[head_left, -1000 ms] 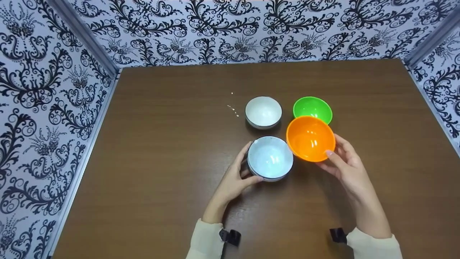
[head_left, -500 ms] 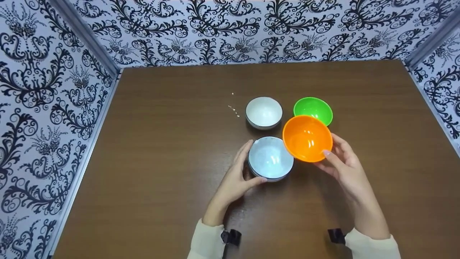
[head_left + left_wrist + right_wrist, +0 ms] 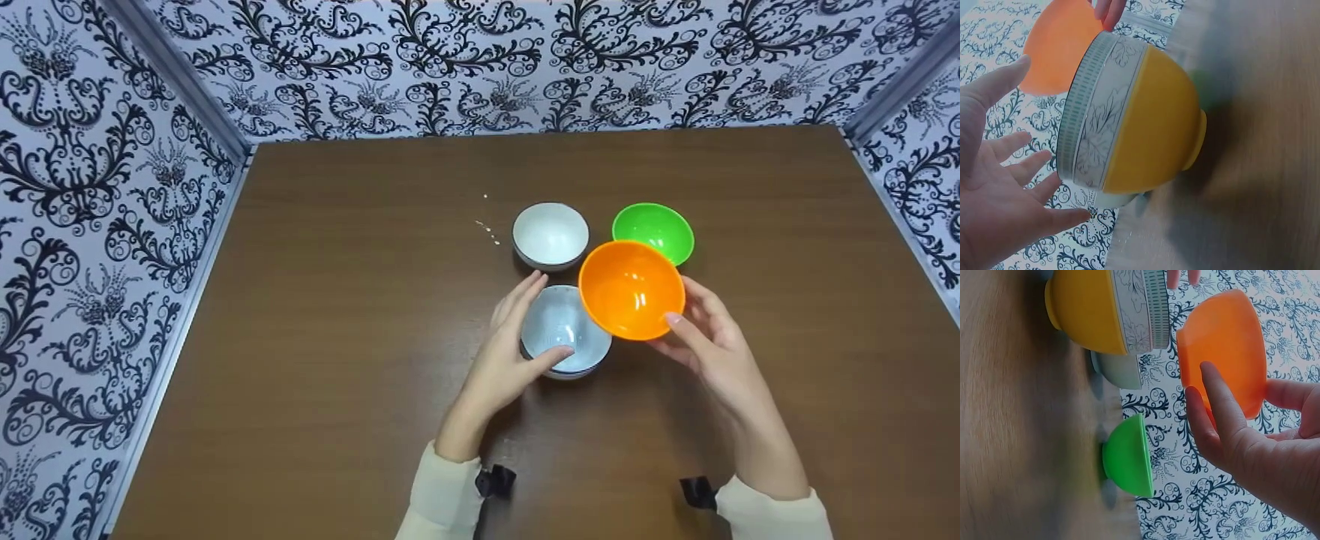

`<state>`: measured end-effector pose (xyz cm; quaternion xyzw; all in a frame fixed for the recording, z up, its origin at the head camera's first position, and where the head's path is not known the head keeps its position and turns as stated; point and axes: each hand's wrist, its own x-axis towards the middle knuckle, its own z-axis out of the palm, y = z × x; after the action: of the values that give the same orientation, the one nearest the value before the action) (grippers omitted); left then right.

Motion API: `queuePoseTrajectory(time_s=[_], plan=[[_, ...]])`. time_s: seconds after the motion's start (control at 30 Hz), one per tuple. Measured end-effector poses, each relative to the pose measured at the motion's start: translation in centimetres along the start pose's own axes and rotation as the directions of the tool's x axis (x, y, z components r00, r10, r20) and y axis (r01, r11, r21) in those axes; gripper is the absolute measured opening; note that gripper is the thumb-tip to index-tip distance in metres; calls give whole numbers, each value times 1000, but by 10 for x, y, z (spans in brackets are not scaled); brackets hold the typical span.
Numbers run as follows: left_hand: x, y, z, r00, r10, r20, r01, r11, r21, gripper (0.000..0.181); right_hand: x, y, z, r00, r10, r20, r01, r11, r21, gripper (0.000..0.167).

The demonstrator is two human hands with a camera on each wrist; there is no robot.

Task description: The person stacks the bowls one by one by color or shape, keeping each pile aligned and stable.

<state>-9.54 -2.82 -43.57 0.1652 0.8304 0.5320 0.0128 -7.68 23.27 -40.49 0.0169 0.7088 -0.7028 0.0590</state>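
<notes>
My right hand (image 3: 712,345) grips an orange bowl (image 3: 628,285) at its right side, thumb over the rim and fingers beneath. The bowl is off the table, overlapping the right edge of a stack of bowls in the head view. The pale blue inside of the stack's top bowl (image 3: 562,319) shows there. From the left wrist, the stack's outer bowl (image 3: 1159,124) is yellow; a leaf-patterned white band and a green-dashed rim sit above. My left hand (image 3: 504,364) hovers at the stack's left rim, fingers spread, holding nothing.
Behind the stack stands a white bowl (image 3: 551,234) on the brown table (image 3: 360,337). A green bowl (image 3: 654,226) stands to its right, partly hidden by the orange one. Small pale specks (image 3: 487,231) lie left of the white bowl. Patterned walls (image 3: 465,67) border the table.
The orange bowl has moved left in my right hand, further over the stack's edge. My left hand has let go of the stack, rising and shifting right over its rim.
</notes>
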Motion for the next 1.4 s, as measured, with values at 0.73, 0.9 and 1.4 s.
queuePoseTrajectory(time_s=[0.73, 0.9, 1.4], plan=[[2, 2, 3, 984, 118, -135, -124, 991, -40, 81, -4, -5, 25, 993, -98, 70, 106, 988, -116, 59], [1, -1, 0, 974, 135, -181, -150, 986, -70, 79, -3, 0, 30, 984, -152, 90, 168, 964, -206, 79], [-8, -11, -3, 989, 60, -136, -74, 992, -102, 78, -2, 6, 33, 981, -180, 72, 191, 833, -519, 85]])
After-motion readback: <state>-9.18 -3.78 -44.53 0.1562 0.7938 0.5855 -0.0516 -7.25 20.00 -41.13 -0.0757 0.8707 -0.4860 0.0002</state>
